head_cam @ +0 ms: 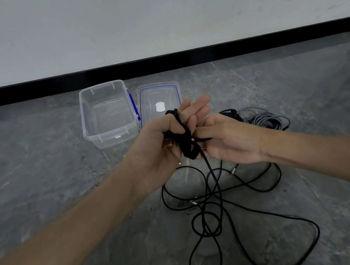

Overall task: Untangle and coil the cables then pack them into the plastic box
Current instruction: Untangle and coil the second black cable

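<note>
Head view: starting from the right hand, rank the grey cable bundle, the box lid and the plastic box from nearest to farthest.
1. Grey cable bundle, on the floor just behind the right hand.
2. Lid, lying flat on the floor, ahead and to the left.
3. Plastic box, open, farthest left, beside the lid.

Left hand (160, 148) holds looped black cable (185, 139) — right hand (230, 139) pinches it.

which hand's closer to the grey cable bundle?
Right. The right hand is just left of the grey cable bundle; the left hand, with black cable coiled round its fingers, is farther left.
</note>
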